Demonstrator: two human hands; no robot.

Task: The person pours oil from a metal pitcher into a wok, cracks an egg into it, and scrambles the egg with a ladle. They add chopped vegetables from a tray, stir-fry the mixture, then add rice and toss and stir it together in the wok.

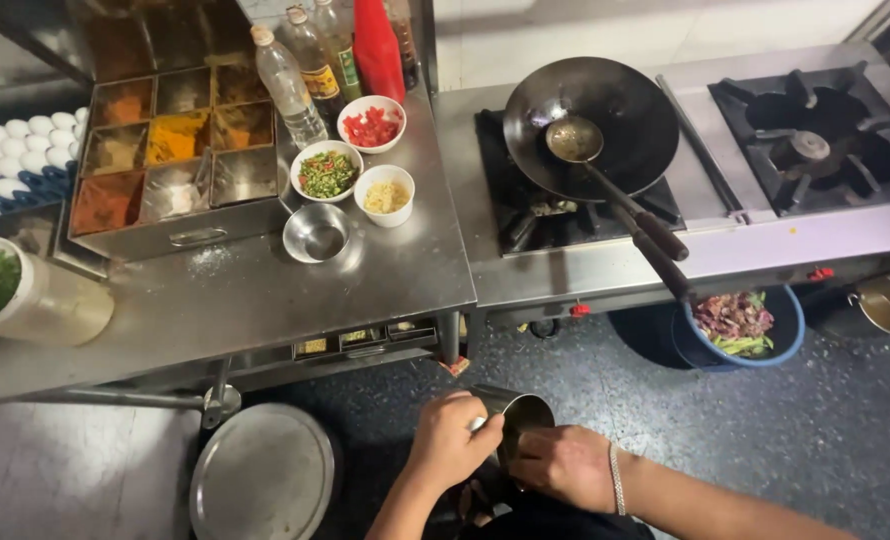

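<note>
We see a black wok (605,120), a red bottle (378,48), white eggs (10,150) and a blue bucket (745,330). White bowls carry red chopped bits (370,127), green ones (327,173) and pale yellow ones (386,196). Orange and yellow powders fill the steel spice box (165,160).

Spice tray (170,150) at the counter's (265,290) back, bottles (315,60) behind its right end, bowls (355,180) just right. Wok (590,125) on the left burner, ladle (577,140) inside. Cup (517,412) between both hands, low before the counter.
</note>
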